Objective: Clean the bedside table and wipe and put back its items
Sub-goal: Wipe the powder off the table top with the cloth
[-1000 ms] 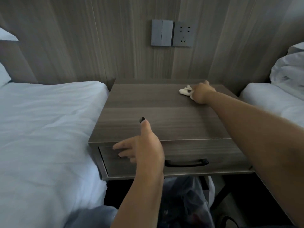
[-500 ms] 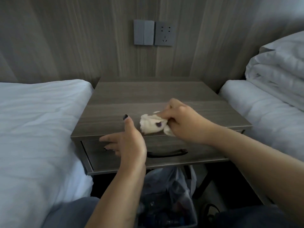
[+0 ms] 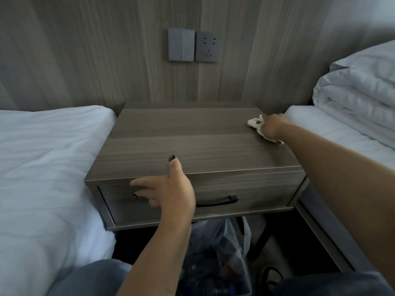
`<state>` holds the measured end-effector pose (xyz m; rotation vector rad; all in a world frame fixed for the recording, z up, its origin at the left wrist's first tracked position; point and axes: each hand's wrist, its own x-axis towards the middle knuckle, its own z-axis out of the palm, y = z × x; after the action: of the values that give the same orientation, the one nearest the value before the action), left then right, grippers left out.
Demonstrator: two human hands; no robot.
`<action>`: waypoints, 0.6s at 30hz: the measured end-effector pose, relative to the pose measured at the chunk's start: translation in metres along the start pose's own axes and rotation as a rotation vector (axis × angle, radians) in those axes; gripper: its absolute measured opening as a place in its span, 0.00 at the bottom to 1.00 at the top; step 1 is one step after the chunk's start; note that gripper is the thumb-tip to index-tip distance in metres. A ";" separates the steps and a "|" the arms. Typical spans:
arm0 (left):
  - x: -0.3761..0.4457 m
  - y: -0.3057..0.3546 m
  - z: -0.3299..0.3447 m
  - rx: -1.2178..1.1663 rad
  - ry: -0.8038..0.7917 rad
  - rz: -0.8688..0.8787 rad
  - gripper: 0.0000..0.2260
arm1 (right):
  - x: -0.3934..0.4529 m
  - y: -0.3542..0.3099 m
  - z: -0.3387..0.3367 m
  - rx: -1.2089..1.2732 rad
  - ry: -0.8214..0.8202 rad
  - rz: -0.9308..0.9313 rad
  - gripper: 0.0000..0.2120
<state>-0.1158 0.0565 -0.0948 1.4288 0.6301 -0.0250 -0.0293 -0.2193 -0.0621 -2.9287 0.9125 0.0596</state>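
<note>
Right hand (image 3: 272, 127) grips a crumpled white cloth (image 3: 255, 123) on the worktop (image 3: 192, 142), at the right of the frame. Left hand (image 3: 171, 189) rests with relaxed fingers against the drawer front (image 3: 256, 195), at lower centre.

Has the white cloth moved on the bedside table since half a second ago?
Yes. The right hand carried the cloth from the bedside table's front edge to its far right corner.

One bedside table (image 3: 198, 144) with one drawer (image 3: 245, 193) and one drawer handle (image 3: 215, 202). Two beds, one on each side of the table. One cloth (image 3: 255, 123) on the table top. Two hands. One switch plate (image 3: 181, 44) and one socket (image 3: 208, 47) above the table. One plastic bag (image 3: 218, 248) under it.
</note>
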 end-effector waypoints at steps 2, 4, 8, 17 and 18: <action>0.000 0.000 0.003 0.025 0.006 -0.010 0.42 | 0.002 -0.012 0.000 0.015 0.027 -0.069 0.23; 0.000 -0.002 0.003 0.032 -0.001 -0.011 0.43 | -0.008 -0.023 0.002 0.075 0.002 -0.244 0.22; 0.003 -0.003 0.003 0.017 -0.008 -0.015 0.42 | -0.065 -0.035 0.019 0.203 0.007 -0.529 0.13; 0.003 -0.004 -0.022 -0.108 -0.139 -0.013 0.37 | -0.237 -0.029 0.081 0.319 0.137 -0.871 0.21; 0.006 -0.005 -0.030 -0.153 -0.183 -0.019 0.36 | -0.246 -0.030 0.089 0.331 0.118 -0.871 0.22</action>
<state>-0.1243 0.0859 -0.1024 1.2564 0.4840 -0.1189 -0.2159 -0.0486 -0.1349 -2.7490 -0.3689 -0.2822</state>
